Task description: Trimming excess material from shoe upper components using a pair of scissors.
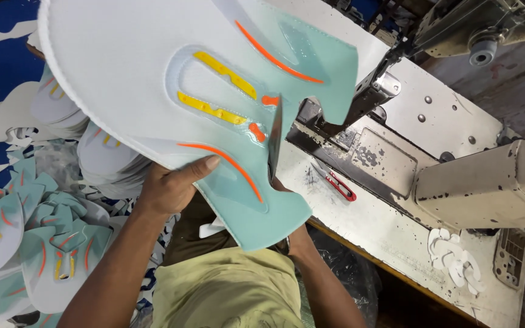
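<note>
Left hand (174,185) grips the near edge of the white and mint-green fabric shoe upper panel with orange and yellow trim (171,79), held up close to the camera. Right hand (284,188), mostly hidden beneath the panel, holds dark scissors (274,143); keep the blades along the mint edge. Beyond: stacked matching panels (44,243), red thread snips (341,187), and the grey sewing machine (475,176) on the white surface (390,234), crowding the right side

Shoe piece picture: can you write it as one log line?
left hand: holds white-and-teal shoe upper | right hand: mostly hidden, scissors cutting at the tongue slot | sewing machine: right | cut uppers: piled left
</note>
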